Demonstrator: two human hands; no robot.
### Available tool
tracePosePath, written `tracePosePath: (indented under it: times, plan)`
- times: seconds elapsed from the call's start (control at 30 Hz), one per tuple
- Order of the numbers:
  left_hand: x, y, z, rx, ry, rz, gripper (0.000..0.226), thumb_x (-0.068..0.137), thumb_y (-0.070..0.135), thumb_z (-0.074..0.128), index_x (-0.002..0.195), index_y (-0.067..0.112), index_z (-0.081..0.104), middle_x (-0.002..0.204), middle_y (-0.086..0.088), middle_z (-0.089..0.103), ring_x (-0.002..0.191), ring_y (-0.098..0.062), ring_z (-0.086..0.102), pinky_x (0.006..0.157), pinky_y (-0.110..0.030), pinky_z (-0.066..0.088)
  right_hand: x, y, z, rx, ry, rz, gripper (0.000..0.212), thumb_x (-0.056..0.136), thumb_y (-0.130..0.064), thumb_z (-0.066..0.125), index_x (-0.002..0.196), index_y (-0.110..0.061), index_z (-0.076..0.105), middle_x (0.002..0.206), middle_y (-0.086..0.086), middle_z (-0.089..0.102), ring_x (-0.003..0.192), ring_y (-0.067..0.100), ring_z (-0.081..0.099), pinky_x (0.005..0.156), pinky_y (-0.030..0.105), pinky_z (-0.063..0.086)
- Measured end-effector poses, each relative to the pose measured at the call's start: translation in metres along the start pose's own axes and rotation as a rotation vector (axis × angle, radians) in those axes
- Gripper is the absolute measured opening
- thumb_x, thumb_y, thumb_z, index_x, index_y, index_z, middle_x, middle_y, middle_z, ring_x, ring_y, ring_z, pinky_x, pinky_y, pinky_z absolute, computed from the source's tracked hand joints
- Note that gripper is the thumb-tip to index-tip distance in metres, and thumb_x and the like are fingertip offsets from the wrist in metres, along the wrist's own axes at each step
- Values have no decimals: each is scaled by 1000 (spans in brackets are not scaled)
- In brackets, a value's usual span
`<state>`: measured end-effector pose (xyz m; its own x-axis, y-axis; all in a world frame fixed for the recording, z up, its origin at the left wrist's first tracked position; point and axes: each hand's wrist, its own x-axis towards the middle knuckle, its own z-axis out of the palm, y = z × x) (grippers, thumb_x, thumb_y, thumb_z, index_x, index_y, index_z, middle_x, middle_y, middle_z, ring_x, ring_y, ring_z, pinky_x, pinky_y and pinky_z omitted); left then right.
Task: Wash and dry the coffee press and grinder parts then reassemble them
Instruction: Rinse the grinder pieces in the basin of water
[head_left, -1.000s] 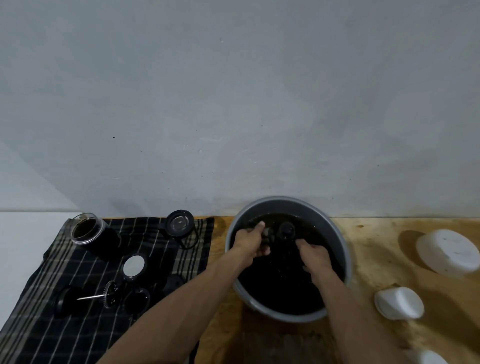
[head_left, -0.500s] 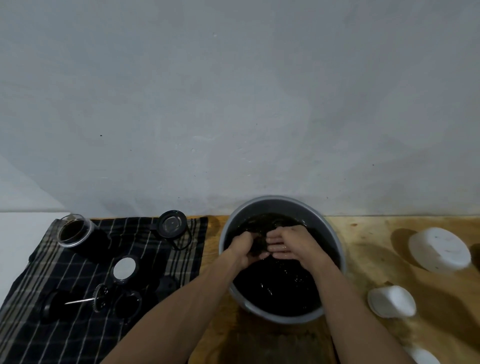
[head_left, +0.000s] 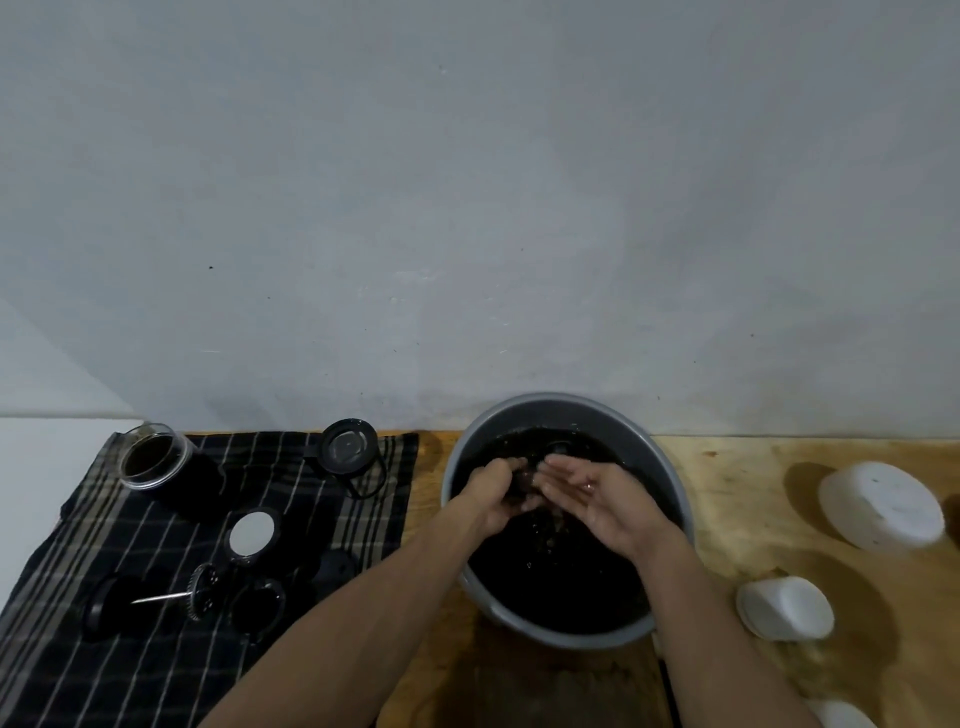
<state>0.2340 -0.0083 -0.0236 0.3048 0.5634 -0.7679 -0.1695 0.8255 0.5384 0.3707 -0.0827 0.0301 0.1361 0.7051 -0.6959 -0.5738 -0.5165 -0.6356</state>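
A grey basin of dark water stands on the wooden table. Both my hands are over it. My left hand curls round a small dark part, mostly hidden by the fingers. My right hand lies with fingers fairly straight against that part from the right. On the striped cloth at the left lie washed pieces: a glass beaker, a black holder with handle, a round lid with a white centre, the plunger with rod and filter disc, and other black rings.
Three white plastic tubs lie on the table at the right: a large one, a smaller one and one at the bottom edge. A grey wall rises just behind the basin. The wood around the basin is wet.
My hands were apart in the water a second ago; they have come together above it. The left now holds a small dark part, the right lies against it. The view shifted slightly right.
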Motion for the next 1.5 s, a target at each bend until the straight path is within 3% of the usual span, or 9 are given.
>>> tracePosePath:
  times: [0.23, 0.37, 0.57, 0.73, 0.93, 1.1, 1.23, 1.4, 1.5]
  plan:
    - [-7, 13, 3, -43, -70, 104, 10, 96, 4, 66, 106, 5, 68, 89, -13, 70, 82, -24, 68, 63, -32, 60, -2, -5, 11, -789, 107, -202, 50, 92, 3, 45, 118, -30, 71, 108, -1, 73, 80, 14, 70, 66, 26, 60]
    - [-10, 17, 1, -40, -40, 90, 18, 94, 12, 73, 104, -4, 70, 89, -15, 72, 80, -26, 70, 57, -27, 60, 3, 15, 7, -1102, 25, -276, 64, 85, -6, 51, 140, -37, 61, 127, 5, 51, 110, 19, 60, 83, 37, 62]
    - [-15, 12, 6, -48, -13, 74, 12, 95, 4, 69, 94, -8, 69, 89, -21, 73, 81, -32, 72, 60, -36, 64, -5, 11, 6, -455, -7, -50, 61, 85, 11, 50, 134, -20, 68, 108, 5, 74, 92, 18, 60, 70, 31, 60]
    - [-13, 14, 9, 38, 91, 83, 23, 90, 1, 75, 107, -10, 63, 97, -22, 70, 79, -34, 72, 53, -35, 62, -6, 21, 7, -758, 53, -29, 66, 89, 0, 47, 141, -40, 56, 130, 6, 57, 103, 22, 63, 71, 37, 65]
    - [-8, 10, 4, 113, 130, 147, 18, 87, 4, 79, 96, -6, 67, 96, -20, 72, 76, -32, 73, 64, -38, 65, -10, 5, 3, -309, -13, 66, 53, 86, 9, 46, 122, -20, 72, 121, 9, 66, 105, 25, 64, 75, 36, 62]
    - [-6, 16, 0, 338, 134, 297, 19, 88, 8, 79, 88, 7, 60, 98, -14, 70, 93, -27, 70, 78, -38, 63, 7, 24, -6, -711, 182, -14, 48, 89, 0, 48, 117, -26, 75, 108, 3, 69, 101, 18, 63, 72, 33, 64]
    - [0, 14, -5, 410, 133, 241, 33, 94, 13, 74, 119, 7, 54, 101, -11, 65, 92, -26, 69, 75, -40, 64, 20, 28, -21, -549, 439, -8, 27, 94, -7, 51, 112, -6, 70, 108, 13, 68, 92, 24, 65, 83, 41, 64]
    - [0, 6, -3, 319, 143, 0, 30, 101, 20, 65, 120, -2, 58, 98, -13, 65, 70, -32, 69, 53, -34, 63, 15, 19, -6, -180, 178, 114, 44, 88, 10, 39, 114, 0, 72, 103, 15, 69, 94, 27, 65, 75, 35, 58]
    - [2, 4, 0, 332, 152, -39, 26, 102, 27, 63, 110, 2, 61, 95, -16, 67, 67, -30, 67, 47, -31, 59, 16, 12, 1, -335, 184, 20, 36, 87, 10, 46, 102, -2, 77, 100, 13, 74, 95, 24, 69, 80, 33, 62]
